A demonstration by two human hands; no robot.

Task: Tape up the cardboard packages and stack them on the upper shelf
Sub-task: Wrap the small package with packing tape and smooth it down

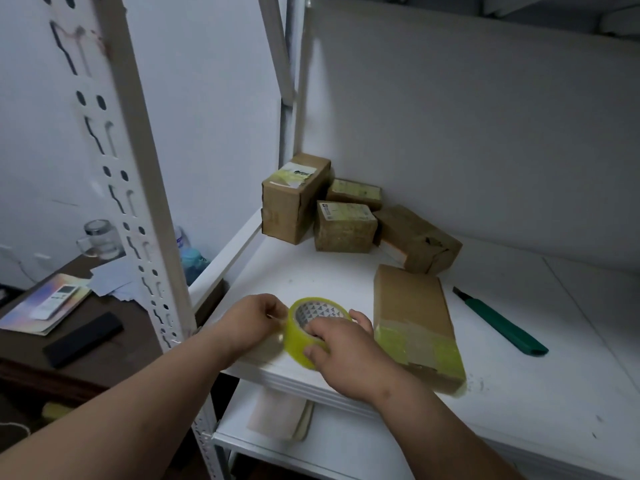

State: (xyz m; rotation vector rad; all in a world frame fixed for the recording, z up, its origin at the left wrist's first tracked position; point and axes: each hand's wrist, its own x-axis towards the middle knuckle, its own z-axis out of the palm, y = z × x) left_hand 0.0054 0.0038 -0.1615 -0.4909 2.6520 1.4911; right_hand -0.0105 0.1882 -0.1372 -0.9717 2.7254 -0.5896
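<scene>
Five cardboard packages sit on the white shelf [346,282] before you; four cluster in the back left corner: a tall package [292,197], a small package [344,230], a low package [355,192] half hidden behind those two, and a crumpled package [417,242]. Label print is too blurred to read. Just right of your hands lies the flat package [415,320], near end wrapped in yellowish tape, its near corner blocked by your wrist. Your right hand [346,351] grips the tape roll [313,329], fingers hooked into the core, thumb on the outer band. Your left hand [251,323] pinches at the roll's left edge, fingertips together; whether they hold a loose tape end, can't tell. Green utility knife [502,322] lies right of the flat package, apart from it. Lower shelf [346,448] holds a pale flat item [280,415], partly hidden. Upper shelf is cut off at top right
</scene>
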